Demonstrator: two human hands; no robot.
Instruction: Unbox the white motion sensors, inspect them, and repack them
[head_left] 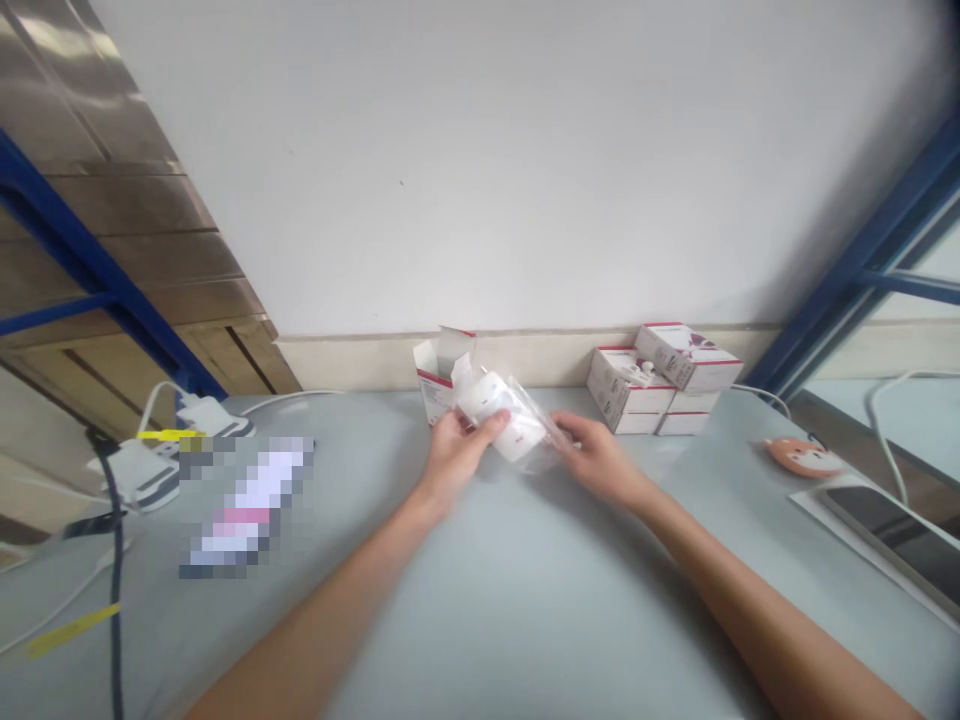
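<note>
My left hand (456, 455) is closed around a rounded white plastic device (514, 425), its thumb pressed on the top face. A clear plastic bag (541, 450) lies around or against the device; I cannot tell how far it covers it. Small red print shows on the white surface. At the bag's right edge, the fingers of my right hand (600, 460) pinch the clear film. Just behind my left hand stands a small white and red carton (435, 390) with its top flaps up.
Several closed white and red boxes (634, 385) are stacked at the back right against the wall. Power adapters (206, 418) and cables lie on the left, near a pixelated phone-like object (251, 505). An orange animal-shaped item (802, 457) and a dark-screened phone (892, 530) are on the right.
</note>
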